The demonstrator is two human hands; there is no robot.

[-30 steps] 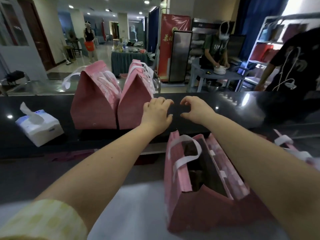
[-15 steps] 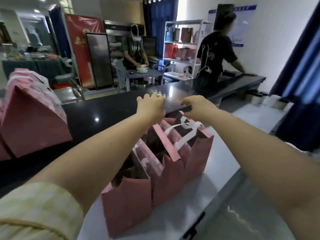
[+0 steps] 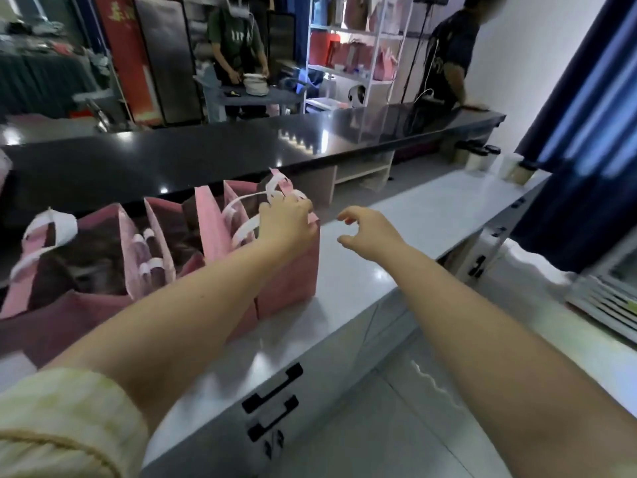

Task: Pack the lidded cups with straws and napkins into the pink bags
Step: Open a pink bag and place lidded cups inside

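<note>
Fingers (image 3: 275,207) of L hand (image 3: 287,220) curl over top edge of rt-end pink bag (image 3: 293,270), right at its white handle (image 3: 241,224); can't tell if they grip handle, rim or both.

From L: pale yellow sleeve (image 3: 51,419) at bottom corner. Above it is first pink bag (image 3: 51,315), mouth open, w/ second pink bag (image 3: 151,236) touching it. Those 2 plus rt-end pink bag stand in a row on grey worktop (image 3: 431,208), backs to black counter (image 3: 206,150). Insides dark, contents not readable.

Behind counter, person in green top (image 3: 234,39) at small table w/ white dishes (image 3: 255,87). Below worktop edge, two black drawer pulls (image 3: 272,388).

R hand (image 3: 370,236) hovers over worktop just beside rt-end pink bag, not touching it. Its fingers are loosely bent, apart from thumb, nothing in them.

Further back, white shelf (image 3: 339,72) w/ more bags, and person in dark top (image 3: 448,60) at counter end. At far rt end of worktop stand lidded cups (image 3: 481,159), well apart from bags, blurred. Blue curtain (image 3: 586,132) at rt edge.
</note>
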